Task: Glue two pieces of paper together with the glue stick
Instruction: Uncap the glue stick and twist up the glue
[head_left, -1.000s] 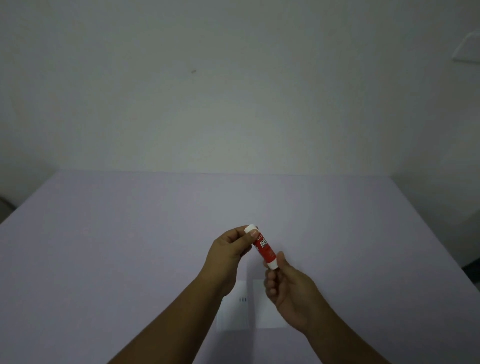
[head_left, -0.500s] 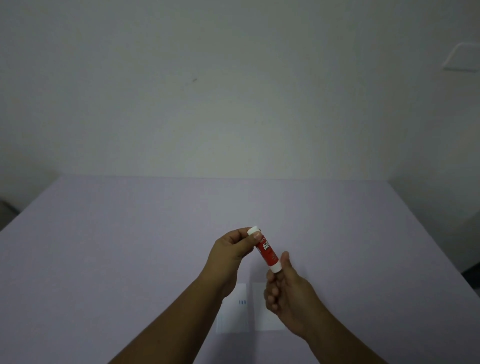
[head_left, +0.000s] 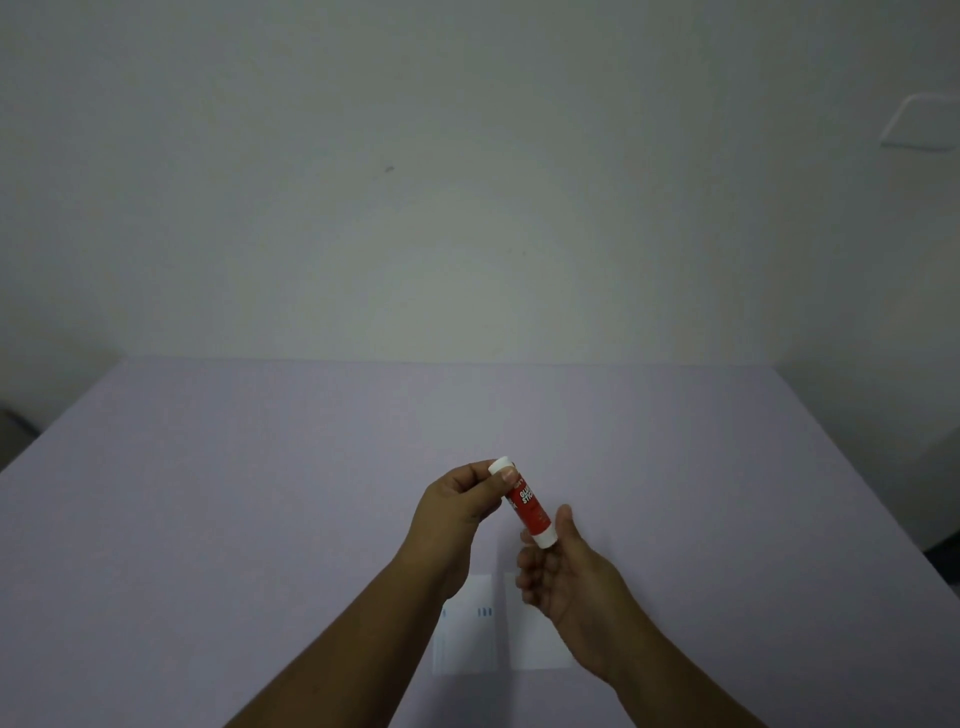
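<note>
Above the pale lilac tabletop (head_left: 260, 519), both bare hands hold a small red glue stick with white ends (head_left: 525, 503) in the air, tilted so that its upper end leans to the left and away and its lower end points toward the person's right. White lettering runs along the red barrel. The left hand (head_left: 457, 512) has its grip closed on the upper white end of the stick, with the thumb pressed across it and the fingers curled behind. The right hand (head_left: 563, 574) has its grip closed on the lower white end, the thumb raised beside it and the other fingers curled loosely under the palm.

On the tabletop below the hands lie two small white rectangular pieces of paper, side by side with a narrow strip of tabletop between them. The left piece of paper (head_left: 470, 642) carries a few short dark marks near its upper right part and is partly hidden by the left forearm. The right piece of paper (head_left: 532, 642) is plain and partly covered by the right hand and wrist.

A bare off-white wall (head_left: 467, 182) rises behind the far edge of the tabletop.
</note>
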